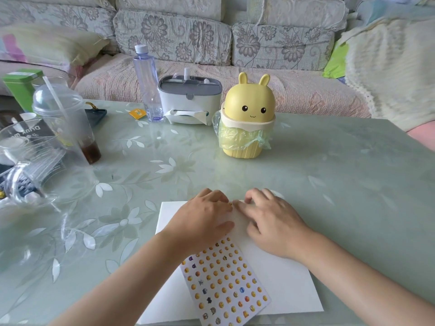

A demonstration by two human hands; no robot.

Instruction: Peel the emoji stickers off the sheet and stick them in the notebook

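Sticker sheet point(223, 283) lies on notebook point(282, 278); bunny bin point(247, 118) and tissue box point(188, 100) stand beyond.

- The surface point(329, 161) is tinted pale green and printed with white flowers.
- The sticker sheet point(226, 285) is covered with mostly yellow emoji.
- The notebook point(282, 278) is seen as plain white.
- The bin point(248, 102) is coloured yellow.
- The sofa point(171, 36) is patterned with grey flowers.
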